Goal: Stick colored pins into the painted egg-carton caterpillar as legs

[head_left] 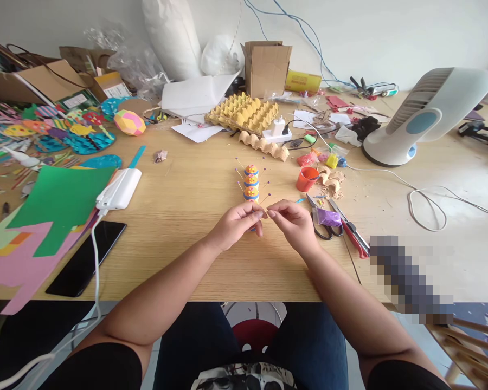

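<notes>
Reaching over the front edge of the desk point(166, 222), the left hand point(239, 221) and right hand point(295, 225) are held close together. Back from that edge's middle, a painted cup strip point(251, 181) is partly hidden by them, purple-tipped sticks point(269, 194) set along it. What may be a tiny piece point(265, 213) is pinched between both hands' fingertips.

Bright; soft shadows; edges stretched

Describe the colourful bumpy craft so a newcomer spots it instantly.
On the wooden table, find the yellow egg tray. Come nearer, to the left hand, which partly hides the craft, a row of orange-and-blue bumps. Unlike the plain egg-carton strip nearby, it bristles with purple-tipped sticks.
</notes>
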The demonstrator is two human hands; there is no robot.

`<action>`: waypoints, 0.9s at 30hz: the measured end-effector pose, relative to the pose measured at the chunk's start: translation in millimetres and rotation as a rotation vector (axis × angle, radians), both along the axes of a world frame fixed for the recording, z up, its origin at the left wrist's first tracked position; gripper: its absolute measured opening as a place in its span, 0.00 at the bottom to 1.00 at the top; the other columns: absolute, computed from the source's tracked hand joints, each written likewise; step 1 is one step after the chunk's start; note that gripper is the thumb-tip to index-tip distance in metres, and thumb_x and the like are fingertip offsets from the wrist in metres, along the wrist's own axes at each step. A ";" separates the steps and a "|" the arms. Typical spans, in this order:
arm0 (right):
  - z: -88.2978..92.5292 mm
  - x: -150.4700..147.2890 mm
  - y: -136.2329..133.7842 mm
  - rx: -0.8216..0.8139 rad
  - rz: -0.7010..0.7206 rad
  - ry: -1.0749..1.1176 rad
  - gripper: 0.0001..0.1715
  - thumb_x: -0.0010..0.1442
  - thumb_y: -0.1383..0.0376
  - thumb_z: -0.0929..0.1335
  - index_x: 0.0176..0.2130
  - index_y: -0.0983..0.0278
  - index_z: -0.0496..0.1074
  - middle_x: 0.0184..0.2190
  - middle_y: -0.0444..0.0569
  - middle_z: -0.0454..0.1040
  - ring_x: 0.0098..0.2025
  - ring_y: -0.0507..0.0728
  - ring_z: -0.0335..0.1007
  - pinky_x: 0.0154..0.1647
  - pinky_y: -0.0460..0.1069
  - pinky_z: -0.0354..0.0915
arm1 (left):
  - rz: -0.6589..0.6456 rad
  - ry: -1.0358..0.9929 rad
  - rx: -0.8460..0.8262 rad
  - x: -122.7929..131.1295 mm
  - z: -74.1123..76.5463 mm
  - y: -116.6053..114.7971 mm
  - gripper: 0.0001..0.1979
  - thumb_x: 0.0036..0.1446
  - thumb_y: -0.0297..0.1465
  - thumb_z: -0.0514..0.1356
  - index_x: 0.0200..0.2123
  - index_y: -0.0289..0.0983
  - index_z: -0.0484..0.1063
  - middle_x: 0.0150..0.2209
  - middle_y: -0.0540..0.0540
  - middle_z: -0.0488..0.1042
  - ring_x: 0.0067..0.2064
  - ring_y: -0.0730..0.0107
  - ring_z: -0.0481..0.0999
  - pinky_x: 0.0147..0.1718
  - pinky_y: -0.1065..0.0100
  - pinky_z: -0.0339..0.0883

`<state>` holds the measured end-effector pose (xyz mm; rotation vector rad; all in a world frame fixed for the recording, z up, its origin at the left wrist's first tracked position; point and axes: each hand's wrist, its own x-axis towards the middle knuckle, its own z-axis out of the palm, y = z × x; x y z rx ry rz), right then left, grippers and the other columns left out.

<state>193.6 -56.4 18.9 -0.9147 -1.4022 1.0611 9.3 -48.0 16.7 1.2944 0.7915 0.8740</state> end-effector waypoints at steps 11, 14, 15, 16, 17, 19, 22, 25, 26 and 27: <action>-0.5 3.0 1.5 -0.166 0.048 0.103 0.18 0.56 0.50 0.76 0.40 0.60 0.79 0.33 0.47 0.79 0.37 0.55 0.74 0.41 0.51 0.71 | 0.011 0.009 0.008 0.6 0.2 0.2 0.14 0.65 0.43 0.59 0.40 0.37 0.72 0.23 0.50 0.74 0.28 0.74 0.71 0.32 0.71 0.61; 0.4 1.6 2.0 -0.171 0.075 0.122 0.16 0.53 0.52 0.78 0.36 0.60 0.79 0.32 0.47 0.80 0.37 0.55 0.75 0.41 0.51 0.71 | 0.006 0.010 0.008 0.9 -0.2 0.6 0.15 0.65 0.44 0.59 0.40 0.36 0.73 0.23 0.50 0.75 0.29 0.73 0.72 0.33 0.70 0.62; 0.6 1.3 2.0 -0.171 0.078 0.122 0.16 0.53 0.52 0.78 0.35 0.60 0.78 0.32 0.47 0.80 0.36 0.55 0.75 0.41 0.51 0.71 | 0.005 0.013 0.011 0.9 -0.2 0.7 0.15 0.65 0.44 0.59 0.40 0.36 0.73 0.24 0.50 0.75 0.29 0.73 0.73 0.33 0.70 0.62; 0.8 1.0 2.1 -0.173 0.078 0.120 0.16 0.53 0.52 0.78 0.34 0.61 0.78 0.31 0.47 0.80 0.36 0.54 0.75 0.41 0.51 0.71 | 0.004 0.015 0.014 0.9 -0.2 0.7 0.16 0.64 0.44 0.59 0.40 0.36 0.73 0.24 0.50 0.75 0.30 0.73 0.73 0.33 0.70 0.62; 0.9 0.9 2.1 -0.176 0.076 0.122 0.16 0.53 0.52 0.78 0.33 0.61 0.78 0.31 0.47 0.80 0.36 0.54 0.75 0.40 0.51 0.71 | 0.002 0.015 0.018 0.8 0.0 0.8 0.16 0.64 0.44 0.60 0.40 0.36 0.73 0.24 0.50 0.75 0.30 0.72 0.74 0.33 0.70 0.63; 0.9 0.8 2.1 -0.185 0.074 0.135 0.17 0.52 0.52 0.78 0.32 0.61 0.77 0.30 0.46 0.80 0.35 0.54 0.75 0.40 0.50 0.71 | -0.003 0.017 0.021 0.7 0.5 0.6 0.16 0.64 0.44 0.60 0.39 0.36 0.73 0.25 0.50 0.75 0.30 0.72 0.75 0.34 0.69 0.63; 0.5 0.8 2.3 -0.202 0.073 0.146 0.18 0.51 0.51 0.78 0.31 0.61 0.76 0.30 0.46 0.80 0.33 0.53 0.74 0.38 0.50 0.71 | -0.009 0.022 0.016 0.3 1.3 0.0 0.16 0.64 0.45 0.60 0.39 0.36 0.73 0.25 0.49 0.76 0.30 0.72 0.74 0.34 0.69 0.63; 0.2 1.0 2.8 -0.213 0.075 0.145 0.19 0.50 0.51 0.79 0.30 0.61 0.76 0.28 0.46 0.79 0.31 0.53 0.73 0.36 0.50 0.71 | -0.008 0.027 0.009 0.0 1.6 -0.5 0.16 0.64 0.45 0.60 0.40 0.37 0.73 0.25 0.49 0.76 0.30 0.72 0.73 0.33 0.70 0.62; 0.2 1.1 2.9 -0.215 0.077 0.146 0.19 0.49 0.51 0.79 0.30 0.61 0.76 0.28 0.46 0.79 0.31 0.53 0.72 0.35 0.50 0.70 | -0.008 0.029 0.007 0.0 1.5 -0.5 0.16 0.64 0.45 0.60 0.40 0.37 0.73 0.25 0.49 0.76 0.30 0.72 0.73 0.33 0.70 0.62; 0.2 1.2 2.9 -0.216 0.077 0.143 0.19 0.49 0.51 0.79 0.29 0.62 0.76 0.28 0.46 0.79 0.30 0.53 0.72 0.34 0.50 0.70 | -0.007 0.031 0.004 0.0 1.4 -0.5 0.16 0.64 0.45 0.60 0.40 0.36 0.74 0.25 0.49 0.76 0.30 0.72 0.73 0.33 0.70 0.62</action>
